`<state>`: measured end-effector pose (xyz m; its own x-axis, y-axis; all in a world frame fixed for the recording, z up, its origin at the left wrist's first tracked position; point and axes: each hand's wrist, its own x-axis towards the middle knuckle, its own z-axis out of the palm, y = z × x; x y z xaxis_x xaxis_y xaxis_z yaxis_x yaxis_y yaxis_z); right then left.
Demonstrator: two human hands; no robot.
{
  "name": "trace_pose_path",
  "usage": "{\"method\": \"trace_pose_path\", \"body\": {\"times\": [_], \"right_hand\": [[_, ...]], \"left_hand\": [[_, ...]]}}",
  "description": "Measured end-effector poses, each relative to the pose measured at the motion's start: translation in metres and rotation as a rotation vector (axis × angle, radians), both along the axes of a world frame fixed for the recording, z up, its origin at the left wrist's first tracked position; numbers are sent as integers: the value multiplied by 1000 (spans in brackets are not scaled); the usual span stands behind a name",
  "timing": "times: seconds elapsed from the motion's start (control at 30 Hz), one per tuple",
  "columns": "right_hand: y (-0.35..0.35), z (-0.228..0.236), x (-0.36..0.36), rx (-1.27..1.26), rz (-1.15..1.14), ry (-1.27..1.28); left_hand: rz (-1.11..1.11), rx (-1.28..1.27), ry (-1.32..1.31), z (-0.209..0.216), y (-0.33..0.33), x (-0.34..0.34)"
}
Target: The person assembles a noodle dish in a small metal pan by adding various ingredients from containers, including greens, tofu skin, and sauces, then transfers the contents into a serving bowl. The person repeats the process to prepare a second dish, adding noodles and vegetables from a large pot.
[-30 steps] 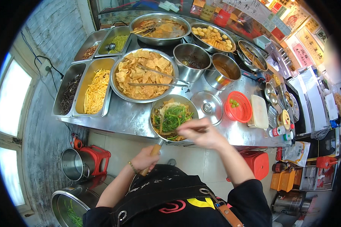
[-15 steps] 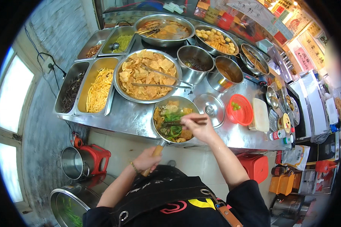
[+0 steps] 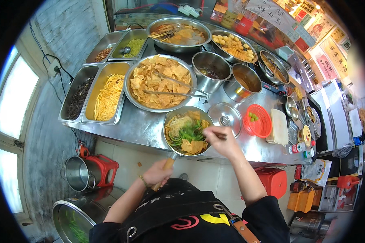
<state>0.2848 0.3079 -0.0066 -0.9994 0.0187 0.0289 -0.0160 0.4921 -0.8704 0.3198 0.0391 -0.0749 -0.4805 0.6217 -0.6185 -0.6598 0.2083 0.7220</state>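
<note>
Head view. My left hand [image 3: 157, 174] is closed around the wooden handle [image 3: 169, 163] of a small steel saucepan [image 3: 176, 112]; a beaded bracelet [image 3: 143, 181] sits on that wrist. The saucepan is at the front edge of the steel counter [image 3: 142, 130], partly overhanging in view; cannot tell whether it rests there or is held just above. Contents: pale noodles [image 3: 177, 128] at left, leafy greens [image 3: 192, 131] in the middle, fried tan sheets [image 3: 192, 146] toward me.

My right hand [image 3: 223, 140] is at the saucepan's right rim, fingers gripping brown chopsticks [image 3: 220, 135]. Greens near the tips blurred; exact contact unclear.

Surroundings: just beyond the saucepan, a wide steel bowl [image 3: 160, 109] of crisp sheets with metal tongs [image 3: 192, 95] lying across it. Right of the saucepan, a round steel lid [image 3: 218, 111], then a red plastic basket [image 3: 258, 130] holding small green fruits [image 3: 253, 117].
</note>
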Motion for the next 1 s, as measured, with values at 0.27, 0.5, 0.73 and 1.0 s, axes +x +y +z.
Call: {"method": "trace_pose_path", "body": {"times": [0.27, 0.5, 0.73, 1.0], "right_hand": [[14, 8, -23, 64, -60, -69], [-15, 11, -29, 64, 125, 42], [-11, 17, -14, -233, -114, -259], [20, 71, -8, -209, 58, -169]], "left_hand": [[-1, 20, 17, 2, -1, -1], [-24, 24, 12, 0, 1, -3], [-3, 26, 24, -1, 1, 2], [-2, 11, 4, -1, -3, 2]]}}
